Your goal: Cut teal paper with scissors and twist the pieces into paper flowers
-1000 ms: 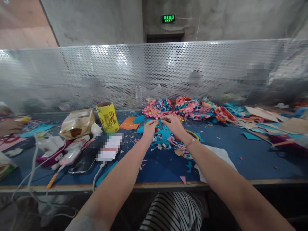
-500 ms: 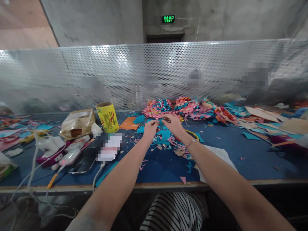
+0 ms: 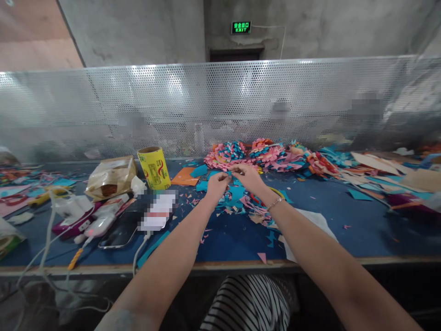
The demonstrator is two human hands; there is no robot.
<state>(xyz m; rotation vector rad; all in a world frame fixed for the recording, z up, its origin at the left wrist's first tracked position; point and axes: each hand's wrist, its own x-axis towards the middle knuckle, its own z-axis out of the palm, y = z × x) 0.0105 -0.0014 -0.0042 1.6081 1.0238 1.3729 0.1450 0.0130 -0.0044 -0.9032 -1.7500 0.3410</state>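
Here, the left hand (image 3: pixel 216 185) and right hand (image 3: pixel 251 179) come nearly fingertip to fingertip above blue paper pieces (image 3: pixel 235 195), which lie among scraps on the bench (image 3: pixel 227 239). Whether either grip is clenched on a piece, I cannot tell. Pink-and-blue paper bundles (image 3: pixel 267 155) sit just behind; leftward, an orange sheet (image 3: pixel 185 176) lies beside an upright yellow roll (image 3: pixel 155 171).
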